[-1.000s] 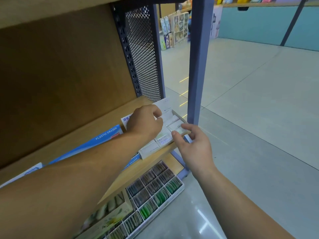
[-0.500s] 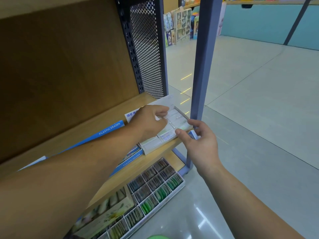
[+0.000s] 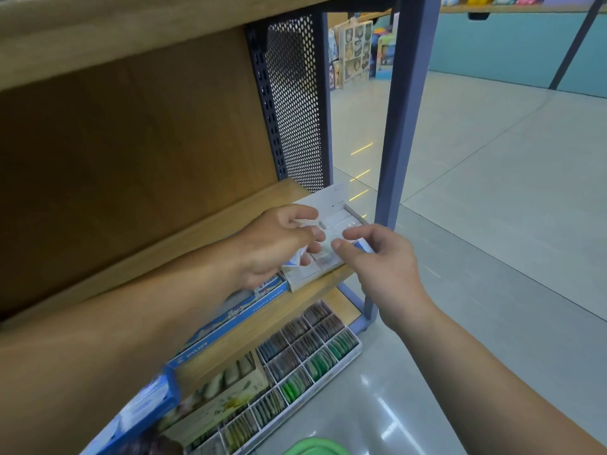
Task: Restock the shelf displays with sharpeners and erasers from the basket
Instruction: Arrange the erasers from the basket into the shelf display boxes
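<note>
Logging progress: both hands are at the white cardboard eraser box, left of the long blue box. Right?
No: head view shows the white cardboard eraser box right of the long blue box; left hand and right hand are at it.

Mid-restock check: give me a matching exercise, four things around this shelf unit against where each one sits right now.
Things:
1. white display box
2. blue eraser box
3. divided tray
4. green basket

Places:
A. bottom edge of the view
B. far right end of the shelf
C. level below the shelf
D. on the shelf, next to the white display box

Pairs: 1-B, 2-D, 3-C, 4-A
</note>
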### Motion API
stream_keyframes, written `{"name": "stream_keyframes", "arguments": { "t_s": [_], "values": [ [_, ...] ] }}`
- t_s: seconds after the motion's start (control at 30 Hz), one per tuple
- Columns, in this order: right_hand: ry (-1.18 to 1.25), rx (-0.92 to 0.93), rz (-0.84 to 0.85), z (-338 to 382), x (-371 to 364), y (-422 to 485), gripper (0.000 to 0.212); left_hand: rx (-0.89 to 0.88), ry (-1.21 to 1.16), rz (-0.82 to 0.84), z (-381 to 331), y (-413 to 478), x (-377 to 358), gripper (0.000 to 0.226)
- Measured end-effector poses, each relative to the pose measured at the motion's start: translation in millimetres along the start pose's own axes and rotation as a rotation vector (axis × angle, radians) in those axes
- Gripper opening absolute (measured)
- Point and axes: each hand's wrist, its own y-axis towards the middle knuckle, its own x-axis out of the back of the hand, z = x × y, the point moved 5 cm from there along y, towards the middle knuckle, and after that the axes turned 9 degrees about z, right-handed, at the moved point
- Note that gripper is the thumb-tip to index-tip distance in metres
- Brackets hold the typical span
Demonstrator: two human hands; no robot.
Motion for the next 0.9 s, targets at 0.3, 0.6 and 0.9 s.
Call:
{"name": "stream_keyframes", "arguments": {
  "t_s": [0.3,0.6,0.9],
  "values": [
    [0.203,-0.177,0.329,17,-64,-24,0.038,-0.065,-0.465,0.001,6,-47,17,0.044],
    [0.016,-0.159,0.266,2,-49,-6,0.016,-0.02,0.094,-0.228,9,-44,51,0.029],
    [0.102,-0.149,0.387,18,-79,-19,0.018,0.085,-0.098,-0.182,20,-71,60,0.035]
  ]
}}
